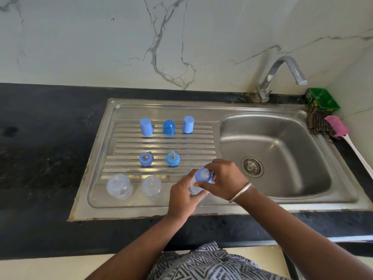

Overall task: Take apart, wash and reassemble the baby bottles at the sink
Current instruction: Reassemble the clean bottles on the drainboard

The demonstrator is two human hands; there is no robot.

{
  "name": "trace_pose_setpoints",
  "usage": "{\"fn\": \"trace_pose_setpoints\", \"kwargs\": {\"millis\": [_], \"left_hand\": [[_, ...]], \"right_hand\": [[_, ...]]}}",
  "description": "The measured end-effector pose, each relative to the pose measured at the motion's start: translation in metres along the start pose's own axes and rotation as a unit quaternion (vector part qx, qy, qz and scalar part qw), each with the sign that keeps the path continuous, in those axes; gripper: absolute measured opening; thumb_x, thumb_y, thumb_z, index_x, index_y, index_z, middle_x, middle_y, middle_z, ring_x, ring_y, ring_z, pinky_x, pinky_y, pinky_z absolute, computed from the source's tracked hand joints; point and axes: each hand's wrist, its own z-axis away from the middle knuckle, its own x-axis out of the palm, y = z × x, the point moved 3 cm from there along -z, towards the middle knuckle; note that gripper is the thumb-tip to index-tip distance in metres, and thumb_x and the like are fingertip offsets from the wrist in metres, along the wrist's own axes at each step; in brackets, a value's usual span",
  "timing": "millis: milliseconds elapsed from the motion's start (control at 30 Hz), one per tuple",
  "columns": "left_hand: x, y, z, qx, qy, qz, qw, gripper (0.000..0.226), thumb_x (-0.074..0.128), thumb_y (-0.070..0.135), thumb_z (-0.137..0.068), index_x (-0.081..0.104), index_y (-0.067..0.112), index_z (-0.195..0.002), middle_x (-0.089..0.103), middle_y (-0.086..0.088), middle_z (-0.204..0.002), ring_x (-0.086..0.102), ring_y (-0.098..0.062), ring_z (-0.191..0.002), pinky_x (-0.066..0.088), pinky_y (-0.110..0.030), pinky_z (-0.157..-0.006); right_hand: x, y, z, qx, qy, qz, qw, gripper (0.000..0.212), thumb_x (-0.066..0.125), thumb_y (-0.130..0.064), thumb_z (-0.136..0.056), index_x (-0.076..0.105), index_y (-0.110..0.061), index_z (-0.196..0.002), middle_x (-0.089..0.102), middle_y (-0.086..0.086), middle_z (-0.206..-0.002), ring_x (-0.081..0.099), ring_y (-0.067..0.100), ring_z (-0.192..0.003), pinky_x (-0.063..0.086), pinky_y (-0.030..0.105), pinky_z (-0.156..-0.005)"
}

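Left grip (182,196): fingers curled round the clear body of a bottle (195,187), held upright over the front right corner of the drainboard (161,145).
Right grip (224,176): fingers and thumb curled round the blue collar (202,175) at the top of that bottle; a clear teat stands up through the collar. A metal bangle (241,191) sits on this wrist.
Back row, drainboard: three blue caps, mouth down and spaced apart: left cap (146,126), middle cap (169,127) (translucent, domed), right cap (188,124).
Middle row, drainboard: two blue collars with teats, left one (146,159) darker, right one (172,158) lighter, well apart.
Front row, drainboard: two clear bottle bodies without tops, one at far left (119,186), one beside it (151,186), not touching.
Sink (272,158): steel basin to the right of the drainboard, drain strainer (251,166) in its floor.
Tap (280,77): chrome, behind the basin, spout turned right.
Far right corner: green box (322,98), dark checked cloth (316,123), pink brush (336,126) with a white handle along the sink edge.
Table (44,138): black stone, surrounds the sink unit.
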Motion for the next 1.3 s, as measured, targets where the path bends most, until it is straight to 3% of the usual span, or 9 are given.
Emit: {"fn": "trace_pose_setpoints", "kwargs": {"millis": [167,300,400,533,700,833,1033,1133,1300], "left_hand": [[0.0,0.007,0.0,-0.024,0.018,0.037,0.999,0.06,0.081,0.051,-0.077,0.06,0.032,-0.129,0.071,0.016,-0.112,0.067,-0.006,-0.106,0.056,-0.038,-0.091],[-0.001,0.011,0.001,-0.034,0.027,0.019,0.999,0.058,0.083,0.048,-0.076,0.062,0.032,-0.127,0.071,0.019,-0.113,0.067,-0.004,-0.107,0.056,-0.036,-0.092],[-0.002,0.015,0.002,-0.034,0.029,0.01,0.999,0.055,0.084,0.046,-0.076,0.063,0.031,-0.125,0.071,0.018,-0.111,0.068,-0.005,-0.105,0.057,-0.036,-0.09],[-0.004,0.018,0.001,-0.04,0.035,0.006,0.999,0.055,0.084,0.044,-0.076,0.064,0.029,-0.124,0.071,0.018,-0.112,0.067,-0.005,-0.105,0.057,-0.037,-0.089],[-0.003,0.019,0.002,-0.047,0.039,0.009,0.998,0.058,0.087,0.04,-0.074,0.065,0.024,-0.125,0.071,0.016,-0.113,0.067,-0.006,-0.107,0.057,-0.036,-0.09],[-0.003,0.017,0.002,-0.054,0.038,0.001,0.998,0.059,0.086,0.044,-0.074,0.064,0.025,-0.126,0.071,0.016,-0.115,0.066,-0.006,-0.109,0.056,-0.036,-0.091],[-0.003,0.017,0.002,-0.055,0.032,-0.002,0.998,0.059,0.084,0.048,-0.075,0.063,0.027,-0.126,0.07,0.016,-0.116,0.066,-0.006,-0.109,0.056,-0.035,-0.092],[-0.004,0.018,0.003,-0.058,0.031,0.003,0.998,0.057,0.083,0.049,-0.075,0.064,0.029,-0.125,0.07,0.017,-0.114,0.066,-0.005,-0.107,0.056,-0.035,-0.091],[-0.004,0.017,0.002,-0.052,0.025,0.001,0.998,0.057,0.081,0.053,-0.075,0.063,0.032,-0.125,0.07,0.019,-0.112,0.065,-0.002,-0.106,0.055,-0.032,-0.09]], "right_hand": [[-0.012,0.02,-0.016,0.076,-0.045,-0.207,0.974,0.04,0.056,-0.052,-0.092,0.074,-0.018,-0.102,0.072,-0.005,-0.088,0.066,0.011,-0.079,0.051,0.027,-0.076],[0.005,0.054,-0.072,0.156,-0.012,-0.062,0.986,0.043,0.067,-0.041,-0.088,0.065,-0.015,-0.122,0.069,0.006,-0.113,0.066,0.02,-0.098,0.049,0.031,-0.093],[0.008,0.059,-0.119,0.119,-0.045,-0.013,0.992,0.072,0.072,-0.039,-0.084,0.042,-0.018,-0.146,0.043,0.015,-0.146,0.044,0.029,-0.133,0.033,0.034,-0.11],[0.007,0.046,-0.162,0.048,-0.079,0.044,0.995,0.094,0.077,-0.042,-0.077,0.019,-0.039,-0.152,0.009,0.009,-0.162,0.029,0.043,-0.138,0.036,0.051,-0.109],[0.023,0.039,-0.183,0.023,-0.153,0.105,0.982,0.083,0.071,-0.039,-0.083,0.02,-0.049,-0.148,0.003,0.0,-0.162,0.029,0.039,-0.137,0.044,0.053,-0.1],[0.04,0.045,-0.187,0.004,-0.167,0.091,0.982,0.065,0.065,-0.027,-0.09,0.035,-0.031,-0.148,0.013,0.003,-0.161,0.04,0.037,-0.134,0.041,0.045,-0.106],[0.037,0.045,-0.181,0.007,-0.11,0.072,0.991,0.044,0.054,0.004,-0.086,0.057,-0.016,-0.125,0.035,0.014,-0.133,0.06,0.04,-0.096,0.05,0.037,-0.083],[0.026,0.04,-0.173,0.033,-0.075,0.033,0.996,0.042,0.052,0.001,-0.088,0.056,-0.016,-0.125,0.038,0.015,-0.124,0.06,0.037,-0.093,0.052,0.042,-0.087],[-0.015,0.023,-0.134,0.031,0.001,-0.023,0.999,0.034,0.064,-0.016,-0.084,0.062,-0.019,-0.117,0.061,0.012,-0.102,0.058,0.028,-0.093,0.035,0.024,-0.076]]}}
